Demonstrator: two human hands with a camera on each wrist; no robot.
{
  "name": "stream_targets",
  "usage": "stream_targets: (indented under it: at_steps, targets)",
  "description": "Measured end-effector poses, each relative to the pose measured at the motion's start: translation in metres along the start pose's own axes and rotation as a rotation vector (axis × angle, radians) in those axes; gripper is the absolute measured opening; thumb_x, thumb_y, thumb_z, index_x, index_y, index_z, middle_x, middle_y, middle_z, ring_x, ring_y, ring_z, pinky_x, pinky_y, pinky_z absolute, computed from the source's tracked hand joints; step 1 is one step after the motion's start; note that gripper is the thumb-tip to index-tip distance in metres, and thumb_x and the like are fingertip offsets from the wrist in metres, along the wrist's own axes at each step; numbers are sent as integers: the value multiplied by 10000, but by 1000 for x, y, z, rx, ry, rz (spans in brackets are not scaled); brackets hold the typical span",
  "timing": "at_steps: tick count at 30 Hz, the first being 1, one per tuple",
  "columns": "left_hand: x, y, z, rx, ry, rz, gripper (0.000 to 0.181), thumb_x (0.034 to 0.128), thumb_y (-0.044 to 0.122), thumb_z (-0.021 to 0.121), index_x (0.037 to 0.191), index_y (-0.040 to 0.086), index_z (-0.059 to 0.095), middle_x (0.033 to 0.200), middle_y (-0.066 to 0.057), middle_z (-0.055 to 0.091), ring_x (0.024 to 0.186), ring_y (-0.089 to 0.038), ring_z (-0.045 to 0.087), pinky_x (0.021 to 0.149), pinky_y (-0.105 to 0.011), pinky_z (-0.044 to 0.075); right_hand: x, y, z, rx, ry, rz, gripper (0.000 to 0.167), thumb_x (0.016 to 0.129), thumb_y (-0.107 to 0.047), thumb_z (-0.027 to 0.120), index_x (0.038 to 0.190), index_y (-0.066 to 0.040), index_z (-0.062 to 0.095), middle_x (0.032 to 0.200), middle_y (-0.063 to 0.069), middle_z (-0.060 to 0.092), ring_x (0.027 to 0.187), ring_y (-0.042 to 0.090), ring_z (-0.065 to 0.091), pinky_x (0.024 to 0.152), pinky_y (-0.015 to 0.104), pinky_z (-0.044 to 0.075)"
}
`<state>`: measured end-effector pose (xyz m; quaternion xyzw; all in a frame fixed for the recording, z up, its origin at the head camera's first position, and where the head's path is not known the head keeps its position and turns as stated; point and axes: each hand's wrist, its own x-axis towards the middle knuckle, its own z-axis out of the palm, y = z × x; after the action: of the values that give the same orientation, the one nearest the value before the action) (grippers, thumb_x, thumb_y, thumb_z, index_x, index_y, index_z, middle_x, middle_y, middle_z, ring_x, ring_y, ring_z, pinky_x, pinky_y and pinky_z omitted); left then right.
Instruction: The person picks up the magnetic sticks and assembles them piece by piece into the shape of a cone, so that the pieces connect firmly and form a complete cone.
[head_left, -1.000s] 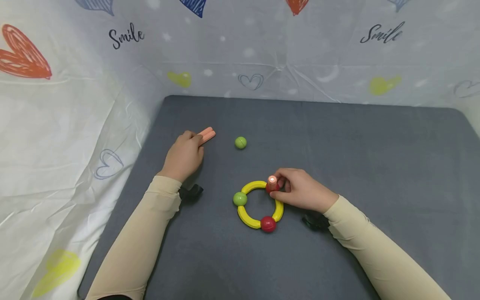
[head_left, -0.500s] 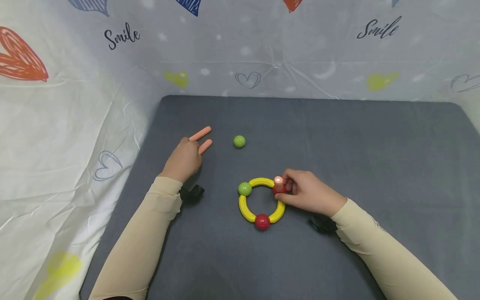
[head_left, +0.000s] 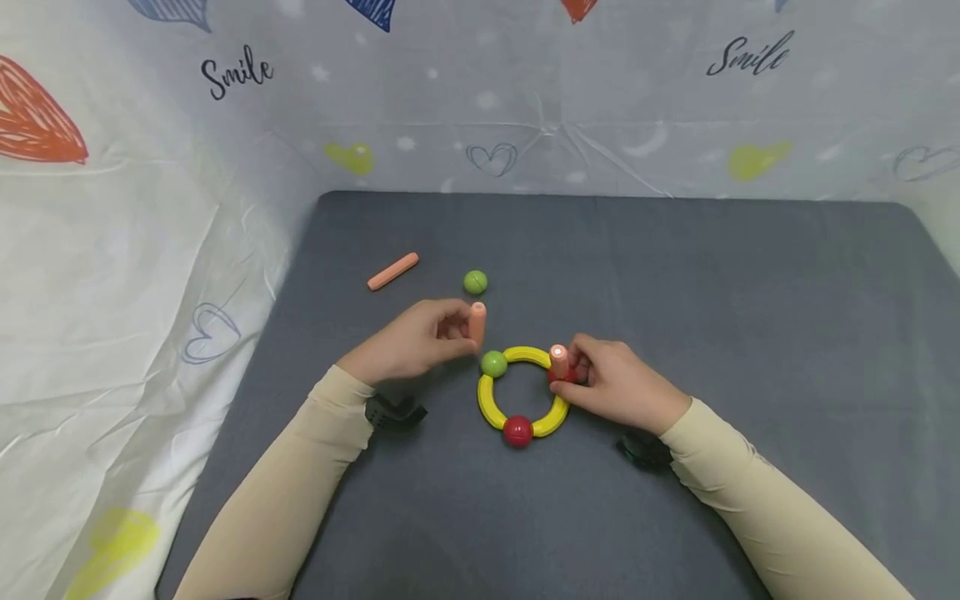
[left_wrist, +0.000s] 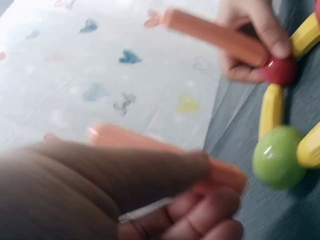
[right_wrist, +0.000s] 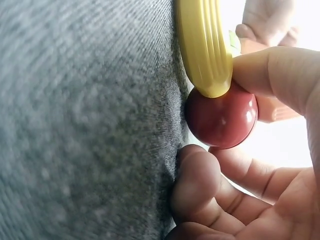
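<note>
My left hand (head_left: 412,340) pinches an orange stick (head_left: 477,323) upright between thumb and fingers, just above the green ball (head_left: 494,364) of a ring lying on the table. Yellow curved pieces (head_left: 490,404) join that ball to two red balls. My right hand (head_left: 626,383) grips the ring's upper right red ball (right_wrist: 222,117), from which a second orange stick (head_left: 558,360) stands up. In the left wrist view, the held stick (left_wrist: 227,175) is near the green ball (left_wrist: 279,157) but apart from it.
Farther back on the grey table (head_left: 712,292) lie a loose orange stick (head_left: 393,272) and a loose green ball (head_left: 476,282). The nearer red ball (head_left: 518,432) forms the ring's front. A printed white cloth (head_left: 420,92) hangs behind the table.
My left hand has lifted one of the two orange sticks and moved right toward the ring, leaving the other on the table. The ring has turned slightly, with my right hand still gripping it.
</note>
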<state>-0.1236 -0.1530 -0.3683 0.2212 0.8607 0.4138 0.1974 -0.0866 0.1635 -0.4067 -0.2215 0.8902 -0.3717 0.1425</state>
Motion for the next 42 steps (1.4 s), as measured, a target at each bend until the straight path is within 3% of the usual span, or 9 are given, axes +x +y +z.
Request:
stream_targets:
  at_steps: [3, 5, 12, 20, 23, 29, 34, 37, 42]
  targets:
    - [-1, 4, 8, -66, -31, 75, 116, 992, 139, 750, 1092, 182, 709, 1013, 17, 700, 894, -174, 667, 784, -360, 559, 1, 0, 0, -1, -1, 3, 233, 904, -290, 832, 947, -184, 629, 752, -81, 640, 611, 122, 575, 582, 269, 490]
    - [-1, 5, 13, -82, -44, 93, 133, 989, 123, 752, 1098, 185, 708, 1035, 31, 704, 924, -160, 680, 816, -360, 569, 1, 0, 0, -3, -2, 3, 233, 905, -294, 831, 949, -186, 629, 746, -83, 636, 617, 120, 577, 581, 268, 487]
    - [2, 6, 18, -68, -66, 94, 150, 989, 107, 749, 1110, 184, 704, 1036, 32, 706, 944, -149, 685, 851, -359, 578, -1, 1, 0, -35, -17, -8, 262, 905, -305, 829, 897, -176, 600, 692, -78, 585, 594, 106, 548, 563, 262, 461]
    - [2, 6, 19, -54, -42, 106, 130, 996, 138, 745, 1082, 228, 708, 1028, 64, 730, 957, -126, 703, 886, -331, 577, -4, -9, 0, -73, -107, -10, 326, 885, -409, 852, 846, -204, 602, 683, -94, 580, 577, 91, 534, 552, 265, 455]
    - [3, 6, 20, -47, -35, 102, 122, 999, 137, 740, 1076, 227, 708, 1029, 75, 729, 960, -112, 699, 888, -329, 576, -4, -11, -3, -58, -160, -31, 320, 875, -430, 863, 861, -202, 638, 694, -96, 596, 596, 85, 548, 573, 265, 477]
    - [6, 6, 24, -49, -50, 132, 117, 1005, 110, 726, 1075, 202, 705, 1062, 77, 713, 975, -116, 683, 890, -327, 573, -3, -4, -28, -5, -361, -45, 265, 904, -346, 852, 1034, -144, 740, 848, -79, 660, 764, 94, 604, 695, 269, 520]
    - [7, 8, 26, -65, -50, 164, 123, 1001, 93, 727, 1080, 185, 706, 1073, 67, 717, 969, -129, 682, 883, -331, 574, 12, 0, -38, -9, -294, -25, 196, 1003, -241, 737, 1123, -90, 767, 906, -59, 721, 750, 108, 611, 685, 281, 519]
    - [6, 9, 28, -71, -43, 166, 132, 1001, 96, 727, 1092, 190, 710, 1077, 66, 718, 972, -124, 683, 881, -327, 575, 27, -2, -30, -6, -253, -37, 213, 1007, -261, 730, 1114, -83, 774, 866, -46, 713, 704, 116, 588, 667, 287, 510]
    - [6, 8, 31, -70, -40, 182, 143, 1007, 102, 721, 1127, 179, 706, 1072, 57, 712, 970, -116, 686, 880, -316, 577, 42, -10, -16, 13, -262, -57, 218, 971, -259, 769, 1091, -77, 766, 810, -50, 691, 688, 120, 594, 663, 290, 508]
